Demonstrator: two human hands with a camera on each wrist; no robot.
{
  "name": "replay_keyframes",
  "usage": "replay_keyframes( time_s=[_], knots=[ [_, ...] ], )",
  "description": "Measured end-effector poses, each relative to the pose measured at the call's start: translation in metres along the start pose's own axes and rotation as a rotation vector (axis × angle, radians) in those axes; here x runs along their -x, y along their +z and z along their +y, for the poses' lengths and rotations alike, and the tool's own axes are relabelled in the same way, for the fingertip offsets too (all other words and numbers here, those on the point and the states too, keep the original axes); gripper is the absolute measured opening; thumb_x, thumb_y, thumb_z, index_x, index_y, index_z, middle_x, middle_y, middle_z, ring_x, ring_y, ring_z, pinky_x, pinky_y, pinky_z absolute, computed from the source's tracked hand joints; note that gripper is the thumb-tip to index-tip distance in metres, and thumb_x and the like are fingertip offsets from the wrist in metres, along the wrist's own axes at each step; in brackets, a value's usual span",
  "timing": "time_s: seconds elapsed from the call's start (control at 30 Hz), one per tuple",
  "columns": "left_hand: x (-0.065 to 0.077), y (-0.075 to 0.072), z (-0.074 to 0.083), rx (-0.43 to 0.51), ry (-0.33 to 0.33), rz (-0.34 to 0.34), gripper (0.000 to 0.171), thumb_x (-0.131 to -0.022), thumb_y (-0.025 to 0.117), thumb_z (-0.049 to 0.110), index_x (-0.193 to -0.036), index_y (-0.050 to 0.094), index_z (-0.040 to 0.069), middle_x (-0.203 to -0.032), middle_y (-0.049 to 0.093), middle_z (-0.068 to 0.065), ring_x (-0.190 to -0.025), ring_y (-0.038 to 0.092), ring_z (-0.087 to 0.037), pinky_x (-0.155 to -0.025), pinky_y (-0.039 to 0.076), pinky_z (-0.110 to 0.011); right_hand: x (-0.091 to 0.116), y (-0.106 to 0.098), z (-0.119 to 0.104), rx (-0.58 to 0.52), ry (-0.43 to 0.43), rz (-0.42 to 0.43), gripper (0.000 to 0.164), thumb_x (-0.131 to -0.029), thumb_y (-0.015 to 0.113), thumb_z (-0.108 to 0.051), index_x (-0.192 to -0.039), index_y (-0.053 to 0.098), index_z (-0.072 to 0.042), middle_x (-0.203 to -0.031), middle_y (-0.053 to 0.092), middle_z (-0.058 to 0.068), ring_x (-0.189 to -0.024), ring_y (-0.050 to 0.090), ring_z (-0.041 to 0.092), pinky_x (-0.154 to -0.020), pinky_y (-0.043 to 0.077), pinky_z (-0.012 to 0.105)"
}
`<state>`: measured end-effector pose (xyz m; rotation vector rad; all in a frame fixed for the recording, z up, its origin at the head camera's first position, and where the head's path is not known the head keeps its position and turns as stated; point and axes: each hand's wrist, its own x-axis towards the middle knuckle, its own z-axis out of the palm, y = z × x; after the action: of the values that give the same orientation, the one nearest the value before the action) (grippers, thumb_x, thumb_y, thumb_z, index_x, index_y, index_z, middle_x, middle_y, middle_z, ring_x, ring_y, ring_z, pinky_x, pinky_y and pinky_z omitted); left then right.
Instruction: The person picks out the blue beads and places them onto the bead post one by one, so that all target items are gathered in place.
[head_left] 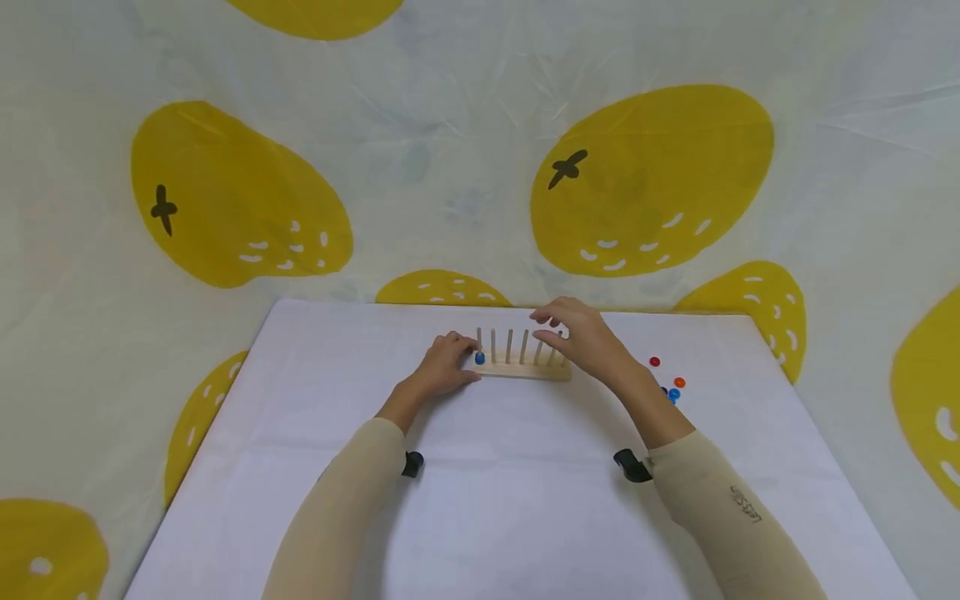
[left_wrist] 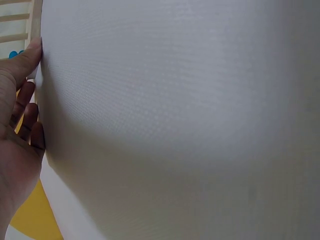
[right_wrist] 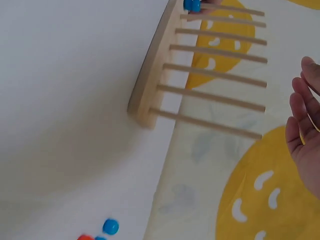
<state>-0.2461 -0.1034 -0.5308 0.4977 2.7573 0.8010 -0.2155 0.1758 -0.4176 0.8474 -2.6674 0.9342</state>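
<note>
A wooden peg rack [head_left: 525, 371] with several upright pegs stands near the far side of the table. Blue beads [right_wrist: 192, 5] sit low on the peg at its left end, also seen in the head view as a dark blue lump [head_left: 480, 358]. My left hand [head_left: 444, 367] grips that end, thumb along the front edge of the base and fingers round the back. In the left wrist view the thumb [left_wrist: 31, 55] lies against the wood. Over the pegs toward the right end hovers my right hand [head_left: 581, 337], fingers loosely bent, with nothing seen between them.
Loose beads lie on the white table [head_left: 510, 500] right of the rack: a red bead [head_left: 655, 362], an orange bead [head_left: 679, 382], blue beads [head_left: 674, 394] and a dark one partly hidden by the right forearm. Behind the table hangs a cloth [head_left: 450, 183] with yellow fruit prints.
</note>
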Motion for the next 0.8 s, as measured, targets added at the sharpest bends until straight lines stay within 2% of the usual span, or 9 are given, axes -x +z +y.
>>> replay_keyframes(
  time_s=[0.2, 0.33, 0.57, 0.8],
  knots=[
    [-0.001, 0.000, -0.001, -0.013, 0.005, 0.008, 0.056, -0.089, 0.083, 0.029, -0.139, 0.062, 0.014, -0.137, 0.058, -0.006, -0.126, 0.049, -0.026, -0.113, 0.042, -0.042, 0.021, -0.012, 0.021, 0.015, -0.058, 0.133, 0.030, -0.083, 0.084, -0.002, -0.112, 0.075, -0.005, -0.105, 0.074, 0.008, -0.090, 0.067, 0.026, -0.077, 0.057, 0.044],
    [-0.002, 0.002, -0.003, -0.019, -0.003, 0.000, 0.057, -0.089, 0.083, 0.031, -0.139, 0.062, 0.015, -0.137, 0.057, -0.005, -0.128, 0.049, -0.025, -0.114, 0.041, -0.041, 0.038, -0.017, 0.038, 0.030, -0.040, 0.170, 0.029, -0.082, 0.084, 0.000, -0.109, 0.075, -0.004, -0.103, 0.073, 0.007, -0.089, 0.067, 0.024, -0.075, 0.055, 0.044],
    [-0.003, 0.000, -0.002, -0.018, -0.011, 0.008, 0.057, -0.088, 0.084, 0.030, -0.139, 0.062, 0.015, -0.135, 0.058, -0.005, -0.126, 0.049, -0.025, -0.113, 0.042, -0.041, 0.066, -0.025, 0.066, 0.083, 0.070, 0.107, 0.029, -0.087, 0.081, -0.005, -0.114, 0.073, -0.005, -0.108, 0.072, 0.009, -0.094, 0.065, 0.026, -0.078, 0.055, 0.046],
    [0.000, -0.001, -0.001, -0.006, -0.004, -0.004, 0.056, -0.089, 0.083, 0.030, -0.139, 0.062, 0.015, -0.134, 0.058, -0.006, -0.125, 0.049, -0.025, -0.111, 0.042, -0.042, 0.092, -0.031, 0.090, 0.130, 0.239, -0.017, 0.029, -0.091, 0.079, -0.012, -0.118, 0.072, -0.003, -0.111, 0.071, 0.014, -0.098, 0.065, 0.031, -0.083, 0.055, 0.049]
  ],
)
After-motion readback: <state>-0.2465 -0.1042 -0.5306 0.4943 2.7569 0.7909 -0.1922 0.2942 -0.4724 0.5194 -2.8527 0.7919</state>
